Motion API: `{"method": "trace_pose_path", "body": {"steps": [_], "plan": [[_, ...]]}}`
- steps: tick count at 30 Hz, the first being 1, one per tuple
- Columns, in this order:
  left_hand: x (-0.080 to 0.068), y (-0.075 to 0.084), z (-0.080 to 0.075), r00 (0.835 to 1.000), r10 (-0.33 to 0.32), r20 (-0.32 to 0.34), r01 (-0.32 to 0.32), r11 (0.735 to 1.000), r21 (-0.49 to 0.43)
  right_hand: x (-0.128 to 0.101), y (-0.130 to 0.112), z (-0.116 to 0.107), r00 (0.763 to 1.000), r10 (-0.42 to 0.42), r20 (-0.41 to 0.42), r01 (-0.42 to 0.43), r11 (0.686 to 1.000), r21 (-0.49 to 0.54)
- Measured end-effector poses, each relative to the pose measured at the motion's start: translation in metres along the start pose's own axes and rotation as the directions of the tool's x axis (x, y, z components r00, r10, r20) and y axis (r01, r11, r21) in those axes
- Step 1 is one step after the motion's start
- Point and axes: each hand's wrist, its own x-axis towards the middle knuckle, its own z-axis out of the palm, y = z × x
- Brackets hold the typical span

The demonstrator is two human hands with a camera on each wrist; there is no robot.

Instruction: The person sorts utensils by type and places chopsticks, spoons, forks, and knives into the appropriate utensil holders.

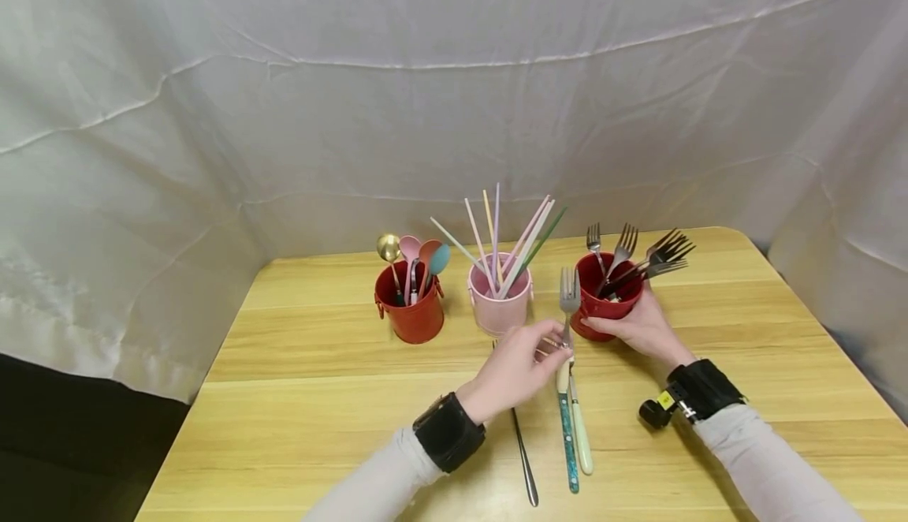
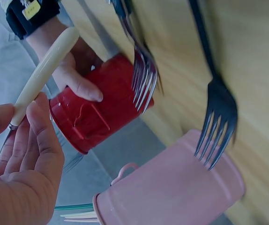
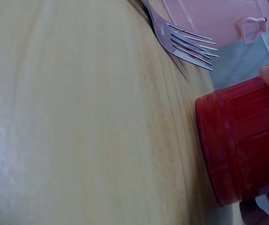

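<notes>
My left hand (image 1: 521, 368) pinches a fork with a cream handle (image 2: 45, 70) and holds it raised, tines up, in front of the right-hand red bucket (image 2: 106, 124). My right hand (image 1: 641, 329) grips that bucket by its side, with the thumb across its front. Several forks (image 1: 624, 246) stand in the bucket, tines up and leaning. Below my left hand, a dark fork (image 2: 221, 108) lies on the table, partly behind the hand in the head view. Nearby lie a teal handle (image 1: 568, 443) and a pale green handle (image 1: 582, 439), side by side.
A pink bucket (image 1: 500, 315) with several thin coloured sticks (image 1: 496, 222) stands at the back middle. Left of it, another red bucket (image 1: 418, 325) holds several spoons (image 1: 410, 247). The wooden table (image 1: 298, 396) ends at a grey curtain (image 1: 426, 128).
</notes>
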Motion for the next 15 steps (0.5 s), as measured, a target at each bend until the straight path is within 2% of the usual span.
{"method": "trace_pose_path", "body": {"steps": [10,15], "plan": [[0.034,0.011,-0.005,0.993,0.1,-0.066,-0.09,0.985,0.148,0.0,-0.001,-0.001,1.0,0.028,0.005,-0.027,0.999,-0.026],[0.051,0.019,-0.006,0.988,0.124,-0.095,-0.113,0.987,0.113,0.001,0.0,-0.001,1.0,0.019,-0.001,-0.019,1.0,0.0]]}}
